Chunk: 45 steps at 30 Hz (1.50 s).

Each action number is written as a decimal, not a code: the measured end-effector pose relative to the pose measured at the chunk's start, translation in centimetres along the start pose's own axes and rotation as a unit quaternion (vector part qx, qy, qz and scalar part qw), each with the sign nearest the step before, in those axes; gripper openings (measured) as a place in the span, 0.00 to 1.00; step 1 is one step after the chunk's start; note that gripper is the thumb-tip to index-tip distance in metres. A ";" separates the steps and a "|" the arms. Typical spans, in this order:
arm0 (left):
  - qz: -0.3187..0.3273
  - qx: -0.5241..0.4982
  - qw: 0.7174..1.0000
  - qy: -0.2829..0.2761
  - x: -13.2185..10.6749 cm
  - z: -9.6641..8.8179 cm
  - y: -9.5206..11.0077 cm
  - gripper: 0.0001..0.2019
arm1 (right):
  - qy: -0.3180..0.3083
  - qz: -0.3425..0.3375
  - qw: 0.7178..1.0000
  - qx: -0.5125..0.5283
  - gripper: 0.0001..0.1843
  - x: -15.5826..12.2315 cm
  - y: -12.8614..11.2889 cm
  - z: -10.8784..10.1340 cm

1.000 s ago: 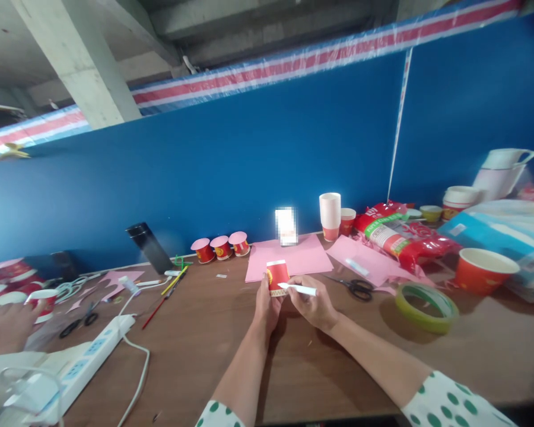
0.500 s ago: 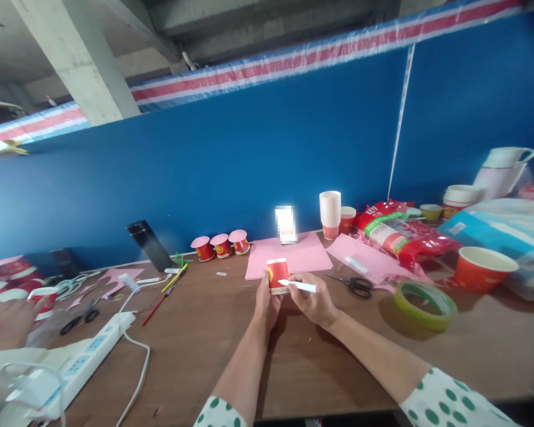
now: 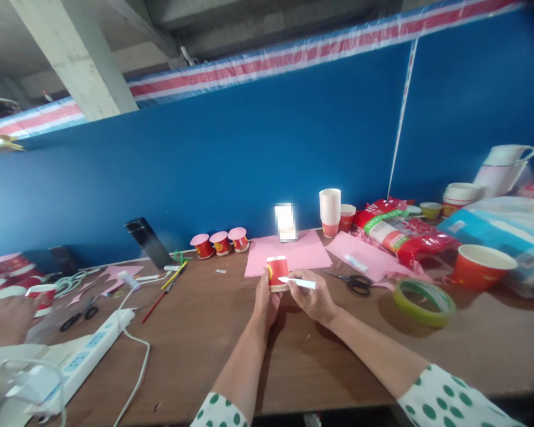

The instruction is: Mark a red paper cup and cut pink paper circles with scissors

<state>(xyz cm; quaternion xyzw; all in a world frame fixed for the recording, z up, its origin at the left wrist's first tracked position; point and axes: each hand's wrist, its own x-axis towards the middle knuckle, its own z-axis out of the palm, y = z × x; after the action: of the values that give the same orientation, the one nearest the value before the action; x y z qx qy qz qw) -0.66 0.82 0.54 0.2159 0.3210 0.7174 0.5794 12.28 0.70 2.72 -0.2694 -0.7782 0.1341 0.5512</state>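
My left hand (image 3: 266,300) is wrapped round a small red paper cup (image 3: 277,271) with a white band at its top and a patterned strip at its bottom. The cup is held above the brown table. In my right hand (image 3: 315,298) is a white marker (image 3: 303,284), its tip pointing left at the cup's red side. Whether the tip touches the cup I cannot tell. Behind the cup lie pink paper sheets (image 3: 309,252). Black-handled scissors (image 3: 358,284) rest just right of my right hand.
Several small red cups with pink discs (image 3: 221,243) stand along the blue partition. To the right are a tape roll (image 3: 403,302), a red packet (image 3: 396,231) and an orange cup (image 3: 483,267). A power strip (image 3: 89,356) and another person's hand (image 3: 9,320) are at left.
The view has shifted very slightly. My hands, the cup and the marker keep nearly the same positions.
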 end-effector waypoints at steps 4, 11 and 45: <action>0.002 0.003 1.000 -0.009 0.0 0.0 0.0 0.20 | 0.011 -0.003 1.000 -0.007 0.03 0.0 0.0 0.0; -0.001 0.004 1.000 0.003 0.1 -0.1 0.0 0.19 | 0.007 -0.012 1.000 -0.006 0.04 0.0 0.2 0.1; 0.014 0.027 0.999 -0.042 -0.3 -0.2 -0.2 0.17 | 0.020 0.032 0.999 0.008 0.05 0.4 0.5 -0.3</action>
<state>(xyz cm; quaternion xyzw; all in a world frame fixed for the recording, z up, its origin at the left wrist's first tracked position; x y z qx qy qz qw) -0.53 0.53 0.29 0.2659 0.3123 0.7068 0.5764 12.60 1.28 2.89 -0.2924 -0.7567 0.1523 0.5645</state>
